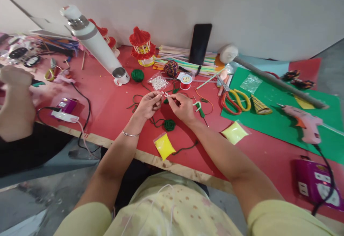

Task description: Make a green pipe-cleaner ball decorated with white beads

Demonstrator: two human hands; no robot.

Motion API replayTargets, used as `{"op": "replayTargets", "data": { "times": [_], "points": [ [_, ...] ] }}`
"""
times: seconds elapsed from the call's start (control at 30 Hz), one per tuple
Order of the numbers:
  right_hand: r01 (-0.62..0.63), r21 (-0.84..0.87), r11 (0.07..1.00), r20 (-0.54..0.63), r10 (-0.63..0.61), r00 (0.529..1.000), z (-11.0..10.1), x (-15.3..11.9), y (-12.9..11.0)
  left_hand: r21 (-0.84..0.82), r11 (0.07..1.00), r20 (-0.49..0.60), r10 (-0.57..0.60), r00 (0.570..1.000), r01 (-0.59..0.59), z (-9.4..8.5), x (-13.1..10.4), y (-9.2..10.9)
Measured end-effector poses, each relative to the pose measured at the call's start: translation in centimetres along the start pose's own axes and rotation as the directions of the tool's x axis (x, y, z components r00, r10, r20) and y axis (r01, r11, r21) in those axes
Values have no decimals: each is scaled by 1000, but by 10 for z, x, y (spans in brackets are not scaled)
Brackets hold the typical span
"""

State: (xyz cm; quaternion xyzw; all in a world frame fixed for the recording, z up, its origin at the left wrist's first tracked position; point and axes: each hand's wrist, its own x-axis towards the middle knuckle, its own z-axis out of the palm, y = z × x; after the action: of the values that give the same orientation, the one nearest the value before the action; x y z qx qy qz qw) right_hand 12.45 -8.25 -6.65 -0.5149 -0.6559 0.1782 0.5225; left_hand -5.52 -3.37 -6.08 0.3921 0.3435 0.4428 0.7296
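Note:
My left hand [149, 104] and my right hand [182, 106] meet over the red table, each pinching at a short row of small white pearl beads [166, 94]. Any thread through the beads is too fine to make out. Just behind them lies a clear bag of white beads [158, 82], beside a spool of red thread [186, 80]. A coiled dark green yarn piece [169, 124] rests below my hands, with green yarn trailing around it. To the right of my right hand is a green-handled crochet hook [201, 112].
Yellow packet [164, 146], pale packet [235, 132], scissors [236, 101] and pink glue gun [303, 121] lie nearby. A tall white flask [94, 44], steel cup [120, 76], propped phone [200, 44] and red-roofed model [142, 46] stand behind. Another person's arm [16, 103] reaches in at left.

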Motion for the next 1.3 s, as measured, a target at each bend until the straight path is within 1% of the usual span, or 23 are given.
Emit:
{"op": "replayTargets", "data": {
  "times": [0.17,0.33,0.43,0.7,0.87,1.0,1.2,1.3],
  "points": [
    [32,34,999,18,-33,999,-1,0,-1,-110,994,29,-12,1000,15,-5,2,0],
    [35,48,998,34,-37,999,-1,-1,-1,-116,993,13,-21,1000,22,-8,3,-2],
    [50,58,997,32,-52,998,-1,-1,0,-126,992,16,-5,1000,7,-8,3,-2],
    [4,5,1000,22,-4,1000,0,0,0,-64,998,-27,25,999,-27,-3,3,-2],
    [26,19,999,21,-26,999,-1,0,0,-34,997,-56,70,996,-72,0,3,-3],
    [19,13,1000,42,-20,999,0,0,0,-11,997,-87,77,993,-79,0,4,-4],
    [7,2,1000,34,-7,999,1,0,2,-21,996,-64,90,994,-91,1,4,-3],
    [0,1,1000,34,0,999,1,0,2,-7,996,-78,84,993,-85,2,3,-3]
  ]
}}
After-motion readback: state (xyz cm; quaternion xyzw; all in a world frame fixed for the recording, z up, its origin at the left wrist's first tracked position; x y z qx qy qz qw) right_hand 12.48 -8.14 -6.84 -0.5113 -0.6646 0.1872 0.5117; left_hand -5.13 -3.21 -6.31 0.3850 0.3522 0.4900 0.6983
